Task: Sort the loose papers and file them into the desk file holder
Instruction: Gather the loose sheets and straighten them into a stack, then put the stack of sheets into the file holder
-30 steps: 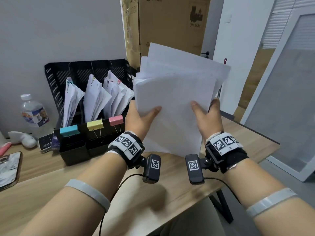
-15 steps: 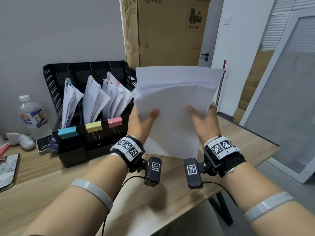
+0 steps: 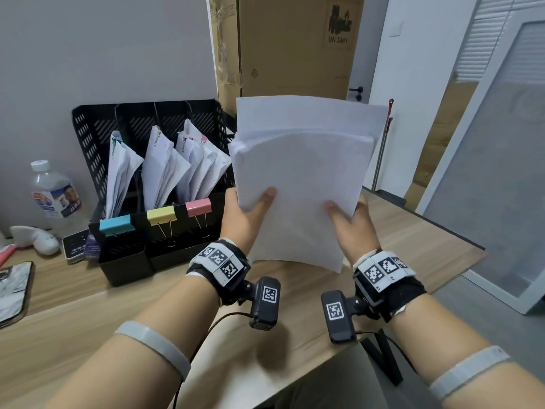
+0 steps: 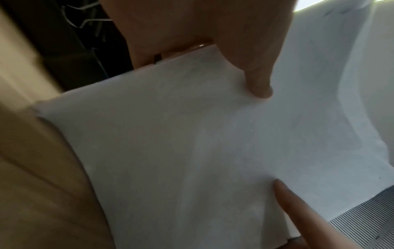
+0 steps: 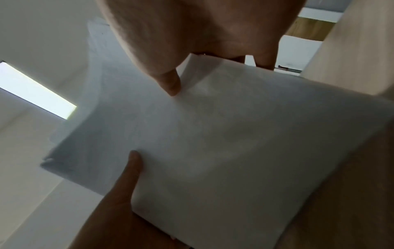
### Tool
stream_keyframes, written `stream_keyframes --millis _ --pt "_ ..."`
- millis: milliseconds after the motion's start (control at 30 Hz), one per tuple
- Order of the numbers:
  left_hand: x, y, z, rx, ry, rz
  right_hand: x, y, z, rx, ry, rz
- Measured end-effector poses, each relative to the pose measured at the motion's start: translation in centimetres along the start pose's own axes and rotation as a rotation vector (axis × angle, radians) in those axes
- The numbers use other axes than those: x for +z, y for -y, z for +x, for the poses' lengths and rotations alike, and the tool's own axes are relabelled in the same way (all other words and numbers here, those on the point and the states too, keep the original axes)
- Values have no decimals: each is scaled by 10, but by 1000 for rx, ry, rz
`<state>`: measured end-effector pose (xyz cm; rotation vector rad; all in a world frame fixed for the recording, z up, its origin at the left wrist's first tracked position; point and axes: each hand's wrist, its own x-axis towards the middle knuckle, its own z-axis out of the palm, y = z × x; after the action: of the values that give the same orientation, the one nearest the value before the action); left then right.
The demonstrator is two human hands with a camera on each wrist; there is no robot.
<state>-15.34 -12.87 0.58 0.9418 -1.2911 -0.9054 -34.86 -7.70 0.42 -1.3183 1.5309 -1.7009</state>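
I hold a stack of white papers [image 3: 303, 172] upright above the wooden desk [image 3: 88, 314], its lower edge close to the desktop. My left hand [image 3: 250, 214] grips the stack's left side, thumb on the front sheet [image 4: 192, 143], fingers hidden behind. My right hand [image 3: 351, 219] grips the right side the same way, thumb across the paper [image 5: 234, 134]. The black mesh file holder [image 3: 94, 134] stands to the left of the stack, with clipped paper bundles [image 3: 165, 169] in its slots.
Blue [image 3: 115, 225], yellow [image 3: 161, 215] and pink [image 3: 198, 207] binder clips sit on the holder's front edge. A water bottle [image 3: 54, 196], a small device [image 3: 75, 246] and a phone [image 3: 13, 287] lie at the left. A cardboard box [image 3: 289, 45] stands behind; the desk edge falls away on the right.
The fanned, uneven sheets have dropped and squared up into a neater stack between both hands. The stack now sits lower, nearer the desktop.
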Motion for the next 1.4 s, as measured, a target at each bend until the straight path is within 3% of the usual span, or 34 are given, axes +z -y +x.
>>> stream_keyframes --millis 100,200,300,367,433,600,767,867,1000,1133,1267,1400 --pt "0 -1 -3 25 42 -26 0 -4 2 -10 -10 -16" --pt "-1 -14 -3 63 -31 0 0 5 7 -55 -42 -25" --pt "-3 -52 4 403 -22 118 0 7 10 -78 -48 -24" --pt "-3 -77 16 672 -9 335 0 7 9 -92 -52 -31" --pt "-3 -97 26 759 -10 550 0 7 8 -102 -52 -29" --pt "-6 -104 34 683 -7 707 0 8 7 -96 -44 -18" --pt "-8 -91 31 654 -33 607 -2 2 6 -54 -24 8" --pt "-10 -84 27 589 -76 425 -1 -3 6 -34 -22 5" --pt "-12 -53 20 228 9 4 0 -7 5 3 -7 29" --pt "-9 -8 4 -16 93 -1 4 -9 6 56 13 82" --pt "-2 -7 8 -8 33 -71 7 -7 14 62 -21 155" --pt "-6 3 8 7 54 -51 3 -21 13 169 77 138"
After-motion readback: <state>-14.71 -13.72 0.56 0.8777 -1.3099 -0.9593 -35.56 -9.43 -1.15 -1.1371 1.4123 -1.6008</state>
